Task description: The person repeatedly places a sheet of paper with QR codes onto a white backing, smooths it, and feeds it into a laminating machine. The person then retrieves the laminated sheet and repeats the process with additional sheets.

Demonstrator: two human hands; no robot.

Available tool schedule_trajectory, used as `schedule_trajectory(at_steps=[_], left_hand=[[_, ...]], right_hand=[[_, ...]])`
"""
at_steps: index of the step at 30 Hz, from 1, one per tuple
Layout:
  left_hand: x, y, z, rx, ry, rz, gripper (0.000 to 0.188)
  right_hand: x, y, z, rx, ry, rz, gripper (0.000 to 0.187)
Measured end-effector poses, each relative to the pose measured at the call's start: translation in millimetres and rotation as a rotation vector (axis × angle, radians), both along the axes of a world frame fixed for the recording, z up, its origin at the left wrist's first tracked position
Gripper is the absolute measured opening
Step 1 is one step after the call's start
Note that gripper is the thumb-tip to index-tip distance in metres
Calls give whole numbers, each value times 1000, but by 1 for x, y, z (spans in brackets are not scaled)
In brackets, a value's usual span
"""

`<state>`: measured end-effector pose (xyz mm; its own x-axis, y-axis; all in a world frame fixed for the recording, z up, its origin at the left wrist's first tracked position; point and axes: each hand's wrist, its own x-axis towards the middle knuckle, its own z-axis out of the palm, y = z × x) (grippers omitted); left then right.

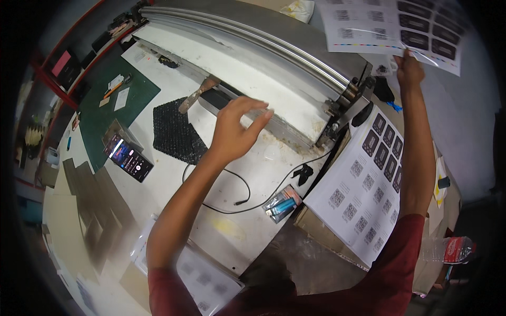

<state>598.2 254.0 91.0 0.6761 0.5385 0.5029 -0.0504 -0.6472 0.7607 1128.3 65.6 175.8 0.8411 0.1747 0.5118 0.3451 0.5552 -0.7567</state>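
Head view, and the right hand (411, 72) is out beyond the right end of the roller machine (247, 47), clamped on the near edge of a printed label sheet (363, 29) carrying QR codes and dark, card-like panels. One edge hold, that's all there is, with the rest of the sheet spreading away past the machine's end. Paper or thin film, hard to say from here; either way it looks light, floppy and a touch glossy, so it should weigh almost nothing, slide easily and crease if pinched hard mid-sheet. The best hold looks like the plain margins, ideally at two opposite corners so it doesn't sag. More of the same in the sheet stack (363, 195) off the machine's right end, on the person's side, where a lifted corner would be the natural place to separate one. Now the poses: right arm stretched long and nearly straight past the machine's end, while the left arm bends up before its front trough. There the left hand (235, 129) holds nothing, thumb and fingers apart in a loose C; contact with the trough, I can't tell.
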Motion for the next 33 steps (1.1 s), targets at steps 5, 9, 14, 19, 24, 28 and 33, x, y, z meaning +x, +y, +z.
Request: schedule_trajectory(at_steps=[5, 9, 14, 19, 24, 28, 33], left_hand=[[61, 25, 0, -361, 2, 49, 35], [82, 45, 2, -522, -30, 84, 47], [99, 57, 18, -851, -130, 126, 54], [64, 53, 12, -1031, -412, 71, 44], [-47, 39, 20, -1140, -430, 84, 38], [-113, 19, 54, -1171, -481, 51, 40], [-196, -7, 109, -1109, -663, 36, 40]], right_hand=[[-15, 61, -19, -243, 186, -149, 27], [-48, 100, -26, -345, 180, -40, 27], [-119, 114, 10, -1087, -78, 117, 50], [-140, 62, 21, -1068, -128, -30, 64], [-258, 2, -3, -581, -608, -516, 27], [-358, -27, -38, -634, -1190, -259, 39], [-425, 27, -44, -703, -1279, -162, 57]])
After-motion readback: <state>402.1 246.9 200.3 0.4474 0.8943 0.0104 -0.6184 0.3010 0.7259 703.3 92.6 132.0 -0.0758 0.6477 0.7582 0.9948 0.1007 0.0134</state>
